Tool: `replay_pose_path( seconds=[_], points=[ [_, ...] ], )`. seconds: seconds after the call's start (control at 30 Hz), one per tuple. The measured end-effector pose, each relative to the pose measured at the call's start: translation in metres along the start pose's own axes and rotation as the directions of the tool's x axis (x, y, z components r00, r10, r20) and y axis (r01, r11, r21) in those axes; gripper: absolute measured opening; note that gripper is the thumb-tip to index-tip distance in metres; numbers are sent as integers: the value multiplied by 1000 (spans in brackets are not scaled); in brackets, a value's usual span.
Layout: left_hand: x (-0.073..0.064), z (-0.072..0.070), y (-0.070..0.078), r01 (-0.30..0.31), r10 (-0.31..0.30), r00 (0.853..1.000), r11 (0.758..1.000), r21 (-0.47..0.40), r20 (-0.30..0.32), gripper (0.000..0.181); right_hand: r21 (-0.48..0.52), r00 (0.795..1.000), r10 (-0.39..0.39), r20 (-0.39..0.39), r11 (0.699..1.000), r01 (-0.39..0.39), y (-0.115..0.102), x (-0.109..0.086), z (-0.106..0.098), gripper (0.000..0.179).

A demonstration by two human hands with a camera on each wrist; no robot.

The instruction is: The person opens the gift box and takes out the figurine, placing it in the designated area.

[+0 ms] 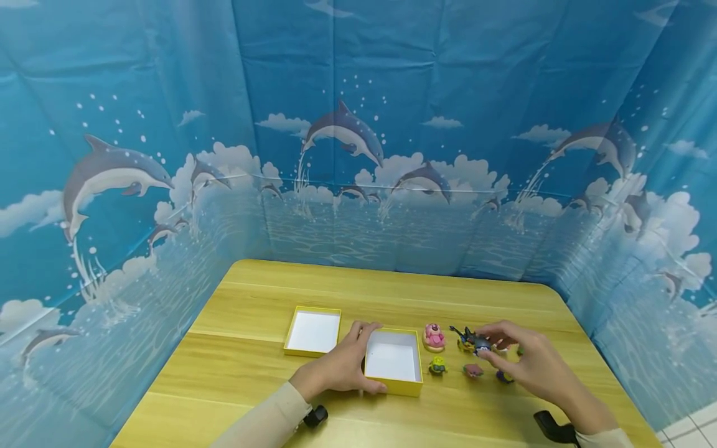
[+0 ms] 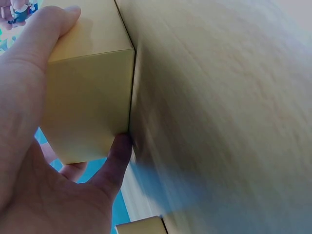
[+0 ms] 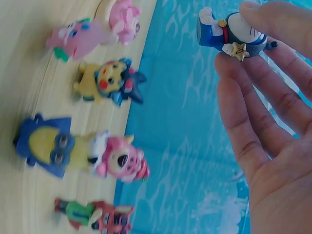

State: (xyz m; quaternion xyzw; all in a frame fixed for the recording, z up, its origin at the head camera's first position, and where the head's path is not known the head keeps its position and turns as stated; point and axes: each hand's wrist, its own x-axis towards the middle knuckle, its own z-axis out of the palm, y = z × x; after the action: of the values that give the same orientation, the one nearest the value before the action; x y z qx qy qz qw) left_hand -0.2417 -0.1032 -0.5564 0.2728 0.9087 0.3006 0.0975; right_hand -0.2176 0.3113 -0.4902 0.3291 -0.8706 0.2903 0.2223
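Note:
My left hand [image 1: 343, 366] grips the open yellow box [image 1: 399, 387] from its left side, the thumb at the near wall and the fingers at the far one. The box has a white inside, and nothing lies in it. In the right wrist view, my right hand [image 3: 273, 122] pinches a small blue-and-white cat figurine [image 3: 239, 33] with a gold star between thumb and fingertips. It holds this above the table, right of the box. Several small figurines stand below and around it, among them a pink one [image 1: 434, 337] and a yellow one [image 1: 437, 365].
The shallow yellow lid [image 1: 313, 353], white inside, lies left of the box. Nearer the right hand are a reddish-pink figurine [image 1: 473, 370] and a blue-and-yellow one [image 1: 505, 377]. A dolphin-print curtain [image 1: 358, 224] surrounds the wooden table [image 1: 235, 373].

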Motion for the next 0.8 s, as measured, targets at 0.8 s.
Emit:
replay_pose_path(
  seconds=[0.8],
  points=[
    [-1, 1, 1, 1, -1, 1000, 1000, 10, -15, 128, -43, 971, 229, -72, 972, -232, 47, -52, -33, 50]
  ],
)
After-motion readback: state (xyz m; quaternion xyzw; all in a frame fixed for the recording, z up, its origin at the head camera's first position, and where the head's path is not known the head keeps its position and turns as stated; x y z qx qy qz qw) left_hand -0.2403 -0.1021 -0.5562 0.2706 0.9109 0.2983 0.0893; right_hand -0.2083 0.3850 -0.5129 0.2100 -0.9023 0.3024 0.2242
